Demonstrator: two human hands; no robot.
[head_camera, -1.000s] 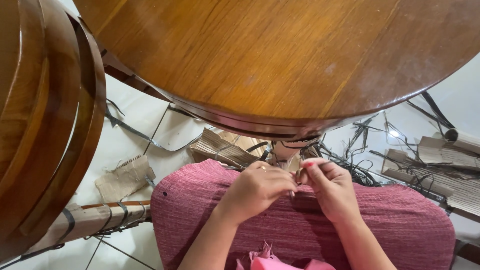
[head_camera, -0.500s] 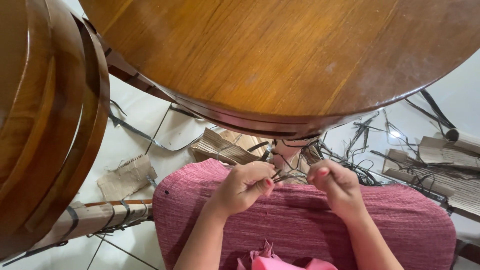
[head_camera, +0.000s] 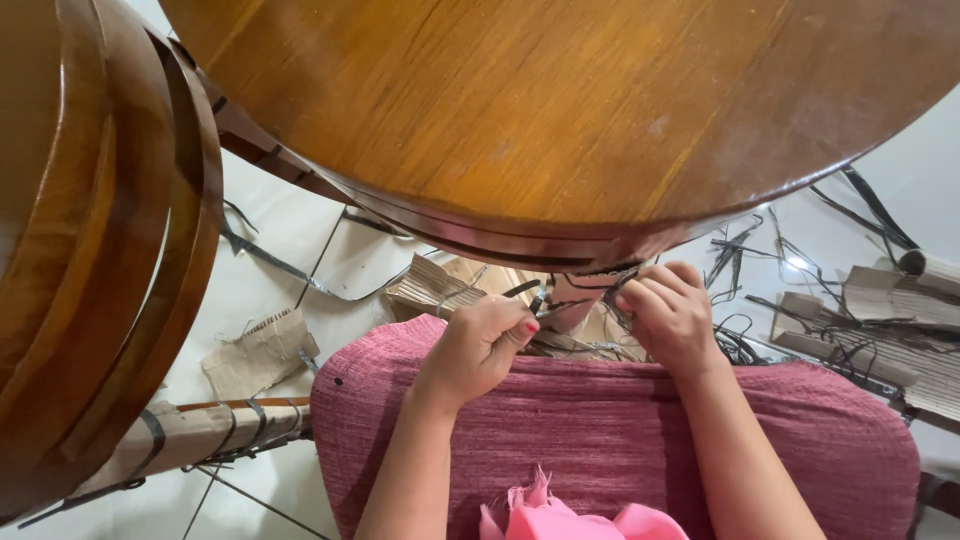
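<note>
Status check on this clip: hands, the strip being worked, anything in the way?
Left hand pinching a thin dark strip. Right hand closed on strands at the table leg. Round wooden tabletop overhangs, hiding part of the work.

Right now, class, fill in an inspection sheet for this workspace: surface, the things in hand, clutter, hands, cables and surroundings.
Surface: round wooden table top, bare and scuffed; the work goes on just under its rim, over a lap in red cloth.
Things in hand: thin dark strips pinched at the table's wrapped leg.
Clutter: torn cardboard pieces and loose dark strips on the white tiled floor.
Hands: left hand closed on the strips; right hand curled at the leg.
Cables: nothing seen.
Surroundings: curved wooden furniture at left; a wrapped furniture leg lying on the floor.
</note>
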